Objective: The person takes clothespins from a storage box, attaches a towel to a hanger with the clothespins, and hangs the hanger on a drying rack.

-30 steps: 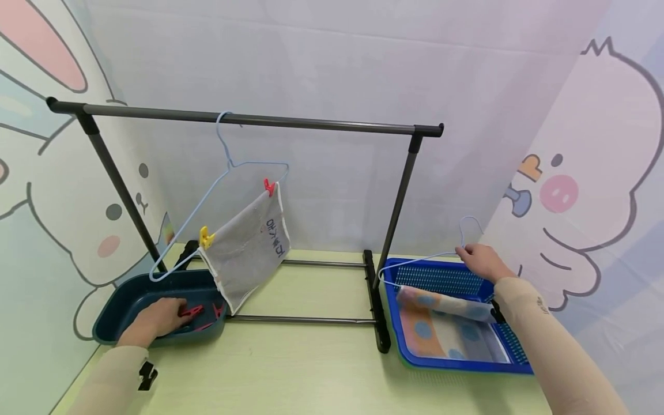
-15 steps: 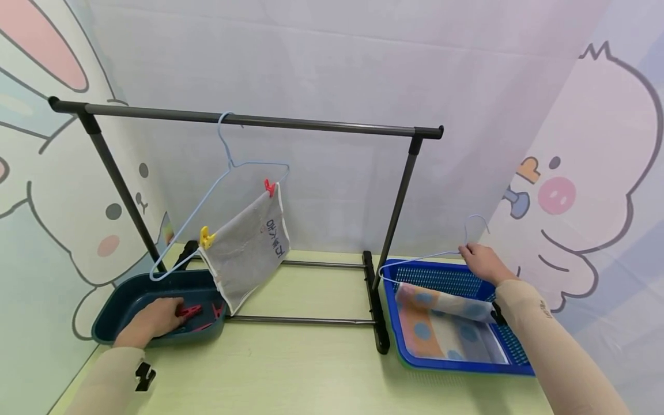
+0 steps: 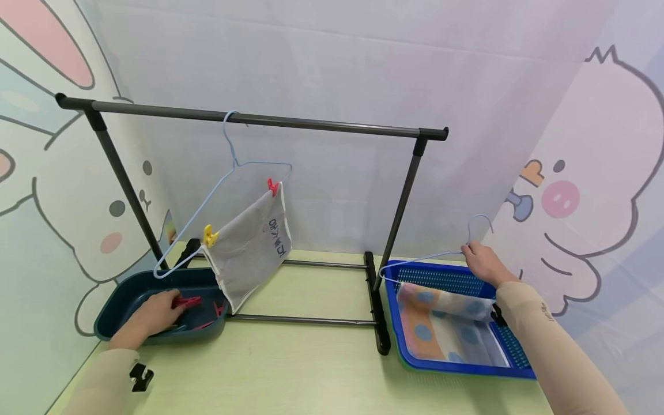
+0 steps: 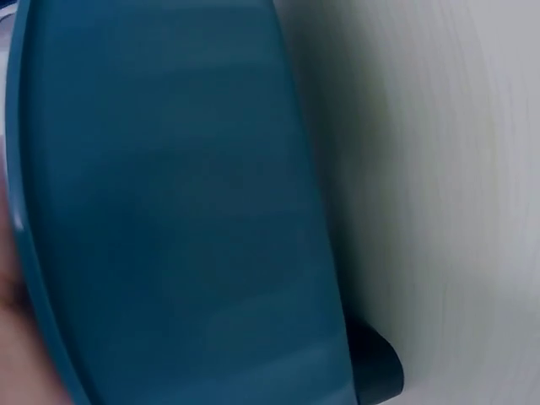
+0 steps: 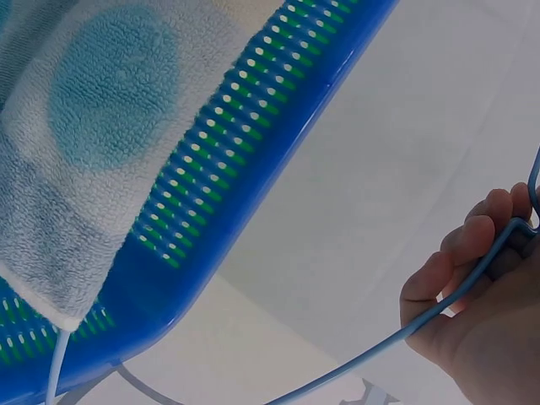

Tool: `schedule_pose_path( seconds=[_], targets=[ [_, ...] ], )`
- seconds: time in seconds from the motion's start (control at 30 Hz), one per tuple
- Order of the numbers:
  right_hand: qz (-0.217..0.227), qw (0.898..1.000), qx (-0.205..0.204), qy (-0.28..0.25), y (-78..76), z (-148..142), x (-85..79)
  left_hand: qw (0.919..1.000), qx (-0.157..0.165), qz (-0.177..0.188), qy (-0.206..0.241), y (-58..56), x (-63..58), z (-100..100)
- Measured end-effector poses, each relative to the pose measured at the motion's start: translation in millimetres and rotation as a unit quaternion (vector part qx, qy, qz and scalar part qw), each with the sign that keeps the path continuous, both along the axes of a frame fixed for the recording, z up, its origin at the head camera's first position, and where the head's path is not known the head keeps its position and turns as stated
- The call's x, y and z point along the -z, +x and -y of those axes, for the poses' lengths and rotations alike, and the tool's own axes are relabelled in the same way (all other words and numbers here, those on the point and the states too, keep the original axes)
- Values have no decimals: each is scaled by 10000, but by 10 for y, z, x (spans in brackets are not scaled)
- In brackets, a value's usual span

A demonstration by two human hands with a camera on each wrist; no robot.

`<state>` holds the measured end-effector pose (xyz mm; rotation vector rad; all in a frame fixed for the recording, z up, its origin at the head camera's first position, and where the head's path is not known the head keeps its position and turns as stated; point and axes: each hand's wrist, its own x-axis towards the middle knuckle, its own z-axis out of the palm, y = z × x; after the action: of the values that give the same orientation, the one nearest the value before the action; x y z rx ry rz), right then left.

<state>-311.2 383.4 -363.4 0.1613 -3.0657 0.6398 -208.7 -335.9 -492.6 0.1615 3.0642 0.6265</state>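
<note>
My left hand [image 3: 158,310] reaches into the dark teal basin [image 3: 116,291] and pinches a red clothespin [image 3: 188,301] with its fingertips. Other pegs lie near it, among them a red clothespin [image 3: 218,308]. In the left wrist view the basin wall [image 4: 177,202] covers most of the hand's work. My right hand [image 3: 485,262] grips a light blue wire hanger [image 3: 427,255] just below its hook; the right wrist view has its fingers curled round the wire. A towel with blue dots [image 3: 441,300] is folded over the hanger's lower bar and lies in the blue basket [image 3: 467,365].
A black drying rack [image 3: 321,125] stands in the middle. From its bar hangs another blue hanger [image 3: 199,206] bearing a grey cloth [image 3: 251,248], held by a yellow clothespin [image 3: 210,235] and a red clothespin [image 3: 272,187]. Printed curtains enclose the table [image 3: 290,369].
My left hand has shifted slightly up within the basin, and the red clothespin has moved with it. My right hand and its hanger have stayed nearly in place; the head view has shifted a little.
</note>
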Motion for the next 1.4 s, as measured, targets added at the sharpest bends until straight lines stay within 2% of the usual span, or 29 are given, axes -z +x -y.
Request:
schedule_pose_path(
  seconds=[0.23, 0.4, 0.77, 1.1, 1.27, 1.4],
  targets=[
    [-299, 9995, -119, 35, -1, -6, -5, 9984, -117, -395, 392, 32, -16, -8],
    [-391, 9992, -1, 14, 25, -2, -39, 9950, -271, -674, 687, 47, -23, -8],
    [-791, 9969, -27, 14, 68, -21, -103, 9905, -470, -954, 867, 134, -87, -49],
    [-948, 9954, -103, -79, 146, 3, -207, 9876, -786, -841, 1072, 269, -170, -144],
    [-1153, 9931, -211, -37, 166, -11, -253, 9897, -777, -637, 1023, 373, -264, -191],
    [-1169, 9928, -255, -11, 187, -8, -283, 9906, -643, -474, 1113, 440, -304, -238]
  ],
)
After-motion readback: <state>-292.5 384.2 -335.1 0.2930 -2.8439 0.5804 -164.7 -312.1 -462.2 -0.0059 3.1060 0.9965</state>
